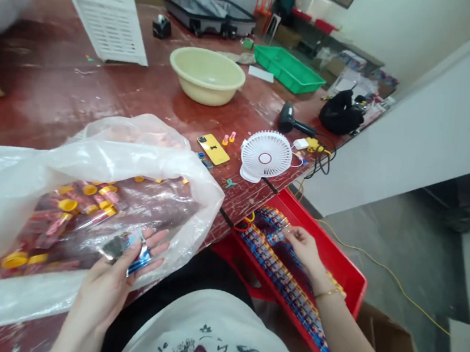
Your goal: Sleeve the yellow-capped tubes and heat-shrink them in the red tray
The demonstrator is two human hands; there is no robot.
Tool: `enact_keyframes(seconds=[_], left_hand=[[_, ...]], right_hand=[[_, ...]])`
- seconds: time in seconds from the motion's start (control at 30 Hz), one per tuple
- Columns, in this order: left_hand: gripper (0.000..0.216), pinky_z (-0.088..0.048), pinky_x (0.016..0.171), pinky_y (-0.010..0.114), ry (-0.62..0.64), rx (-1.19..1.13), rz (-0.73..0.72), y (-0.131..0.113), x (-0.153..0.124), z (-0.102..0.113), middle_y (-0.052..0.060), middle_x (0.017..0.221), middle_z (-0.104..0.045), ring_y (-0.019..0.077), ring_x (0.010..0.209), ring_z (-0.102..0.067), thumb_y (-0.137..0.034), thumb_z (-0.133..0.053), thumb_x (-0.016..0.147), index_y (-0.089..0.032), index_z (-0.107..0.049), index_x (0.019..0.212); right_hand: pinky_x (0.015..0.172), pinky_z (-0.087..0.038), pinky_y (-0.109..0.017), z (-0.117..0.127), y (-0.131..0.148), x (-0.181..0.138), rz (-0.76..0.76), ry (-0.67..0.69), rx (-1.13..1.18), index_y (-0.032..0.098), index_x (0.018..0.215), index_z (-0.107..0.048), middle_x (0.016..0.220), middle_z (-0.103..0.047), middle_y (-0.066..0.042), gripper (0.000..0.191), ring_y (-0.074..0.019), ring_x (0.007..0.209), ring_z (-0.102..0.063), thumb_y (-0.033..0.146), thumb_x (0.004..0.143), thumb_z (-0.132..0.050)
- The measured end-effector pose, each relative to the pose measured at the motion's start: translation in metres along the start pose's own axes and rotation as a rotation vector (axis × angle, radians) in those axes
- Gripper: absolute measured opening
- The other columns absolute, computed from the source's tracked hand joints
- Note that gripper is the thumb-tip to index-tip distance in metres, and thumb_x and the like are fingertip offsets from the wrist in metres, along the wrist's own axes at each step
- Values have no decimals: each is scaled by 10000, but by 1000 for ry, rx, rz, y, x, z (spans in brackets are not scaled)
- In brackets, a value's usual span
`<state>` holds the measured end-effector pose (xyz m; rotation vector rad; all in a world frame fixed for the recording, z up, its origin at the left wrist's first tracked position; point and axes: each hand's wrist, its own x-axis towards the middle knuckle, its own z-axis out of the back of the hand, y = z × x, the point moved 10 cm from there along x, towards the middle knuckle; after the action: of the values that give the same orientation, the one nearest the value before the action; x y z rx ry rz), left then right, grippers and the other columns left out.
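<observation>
Several small shiny foil packets [141, 257], silver and blue, lie across the palm of my left hand [114, 270], the thumb pressed over them. That hand is at the near edge of a large clear plastic bag [168, 162]. Inside the bag are several pinkish-red tubes with yellow caps [104, 197]. My right hand [305, 250] reaches into a red tray [349, 273], its thumb and fingers pinched at a small blue packet. Rows of blue and orange packets [285, 285] stand tightly packed along the tray.
On the red table [111, 98] are a yellow phone [215, 149], a white fan [266, 156], a hair dryer [295, 122], a cream basin [206, 78] and a green tray [289, 68]. A yellow cable [379, 261] crosses the floor. A person [290, 3] stands far back.
</observation>
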<state>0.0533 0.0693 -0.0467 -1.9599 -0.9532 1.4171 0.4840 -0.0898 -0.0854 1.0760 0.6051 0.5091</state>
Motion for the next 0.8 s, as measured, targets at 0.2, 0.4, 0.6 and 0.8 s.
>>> enact_keyframes(seconds=[0.2, 0.4, 0.6, 0.8], left_hand=[[674, -598, 881, 433, -7, 45, -38, 2, -1, -4, 116, 1147, -733, 372, 1123, -646, -343, -905, 566, -176, -670, 1176], [620, -619, 829, 386, -15, 42, 2, -1, -5, 5, 106, 1157, -731, 357, 1107, -659, -335, -899, 580, -192, -693, 1148], [586, -620, 787, 381, -59, 40, -59, -9, -20, 38, 139, 1174, -718, 327, 994, -711, -403, -860, 651, -147, -674, 1145], [506, -606, 770, 368, -141, 57, -88, -17, -28, 67, 132, 989, -771, 289, 867, -743, -452, -848, 651, -128, -715, 1015]], right_hand=[[656, -541, -282, -32, -100, 3, -187, 104, -190, 131, 971, -625, 877, -646, -20, 236, -113, 716, -612, 361, 919, -602], [659, -536, -313, -30, -95, 10, -105, 4, -337, 127, 998, -605, 870, -629, -28, 281, -133, 703, -602, 361, 855, -666], [599, -482, -337, -56, 13, -27, 208, 60, -327, 184, 884, -600, 792, -618, -37, 301, -168, 621, -564, 428, 738, -698], [775, -505, -327, -244, 180, -100, 781, 606, -117, 212, 898, -586, 898, -639, -46, 48, -182, 830, -616, 222, 892, -540]])
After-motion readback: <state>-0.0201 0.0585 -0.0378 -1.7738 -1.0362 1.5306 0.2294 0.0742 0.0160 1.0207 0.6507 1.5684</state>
